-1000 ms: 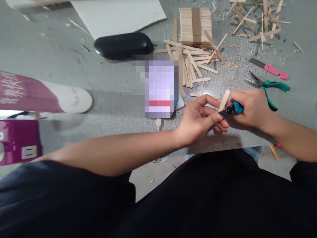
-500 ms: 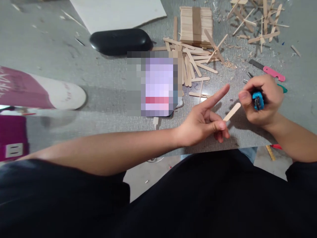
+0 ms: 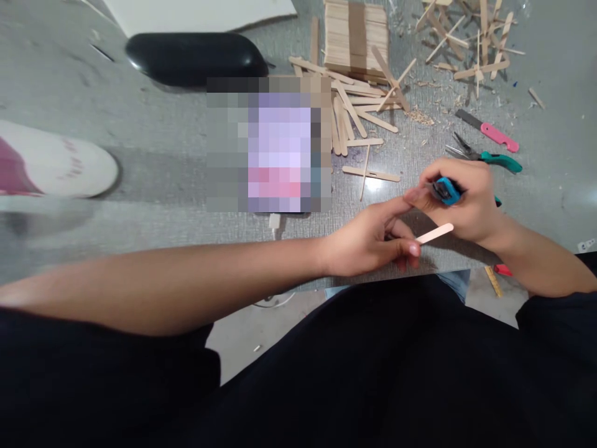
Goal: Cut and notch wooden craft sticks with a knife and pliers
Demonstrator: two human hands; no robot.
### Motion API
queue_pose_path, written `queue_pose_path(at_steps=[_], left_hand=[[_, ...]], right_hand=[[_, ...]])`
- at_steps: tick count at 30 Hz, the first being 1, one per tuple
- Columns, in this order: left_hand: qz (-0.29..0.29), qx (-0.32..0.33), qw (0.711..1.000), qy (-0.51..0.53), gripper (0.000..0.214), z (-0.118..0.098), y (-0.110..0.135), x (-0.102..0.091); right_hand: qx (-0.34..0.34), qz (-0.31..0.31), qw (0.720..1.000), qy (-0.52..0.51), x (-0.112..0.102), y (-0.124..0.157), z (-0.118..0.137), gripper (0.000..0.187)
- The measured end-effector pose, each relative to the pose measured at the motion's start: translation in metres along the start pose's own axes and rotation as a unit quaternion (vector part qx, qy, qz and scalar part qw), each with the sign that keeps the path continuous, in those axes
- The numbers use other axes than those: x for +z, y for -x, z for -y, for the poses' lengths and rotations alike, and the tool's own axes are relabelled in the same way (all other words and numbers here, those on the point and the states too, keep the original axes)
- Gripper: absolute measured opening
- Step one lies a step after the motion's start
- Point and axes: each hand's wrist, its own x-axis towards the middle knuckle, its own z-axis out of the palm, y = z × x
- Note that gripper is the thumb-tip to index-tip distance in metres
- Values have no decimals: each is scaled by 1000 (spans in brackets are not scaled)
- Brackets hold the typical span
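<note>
My left hand (image 3: pixel 359 241) holds a short wooden craft stick (image 3: pixel 436 234) between thumb and fingers, its free end pointing right. The index finger of that hand reaches out to the fingertips of my right hand (image 3: pixel 473 202). A blue utility knife (image 3: pixel 448 191) is wrapped in my right hand, its front end turned left, above the stick and apart from it. Much of the knife's body is hidden in the palm. Just beyond lie green-handled pliers (image 3: pixel 501 162). Two crossed sticks (image 3: pixel 382 175) rest on the table above my left hand.
Loose craft sticks (image 3: pixel 357 109) lie beside a banded stack (image 3: pixel 336 37). More sticks (image 3: pixel 485 65) are scattered at the top right, near a pink-handled folding blade (image 3: pixel 499 135). A blurred-out phone (image 3: pixel 280 152), black case (image 3: pixel 196 59) and white-and-pink bottle (image 3: pixel 69 162) stand left. The table edge runs close below.
My right hand has come left, and its fingertips now meet my left index finger. The stick has tilted flatter. The camera view has shifted, showing more of the pliers.
</note>
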Motion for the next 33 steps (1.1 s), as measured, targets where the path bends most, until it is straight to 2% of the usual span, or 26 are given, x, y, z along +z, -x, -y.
queue_pose_path(at_steps=[7,13,17,19,22,26,28,31,33], left_hand=[[-15,2,1000,8,85,-4,-1,2],[-17,-9,1000,15,67,-2,-2,1],[-18,-12,999,35,58,-4,-3,0],[-20,-18,999,39,65,-7,-3,1],[-22,-28,998,43,87,-11,-3,2],[-23,-30,998,55,108,-13,-2,1],[-37,-10,997,67,99,-11,-3,-1],[-81,39,992,84,64,-6,-7,-3],[-108,58,988,90,61,-3,-10,-4]], right_hand=[[-30,-34,999,-10,5,0,-11,36],[-19,-22,1000,7,6,0,-1,53],[-21,-20,999,-20,6,0,-1,48],[-37,-37,998,-32,8,-1,-7,47],[-73,-62,994,-46,11,-2,-16,47],[-103,-70,991,-54,12,-2,-21,38],[-112,-100,987,-55,11,-3,-20,31],[-93,-163,982,-39,6,-5,-19,31],[-78,-169,982,-30,2,-5,-19,36]])
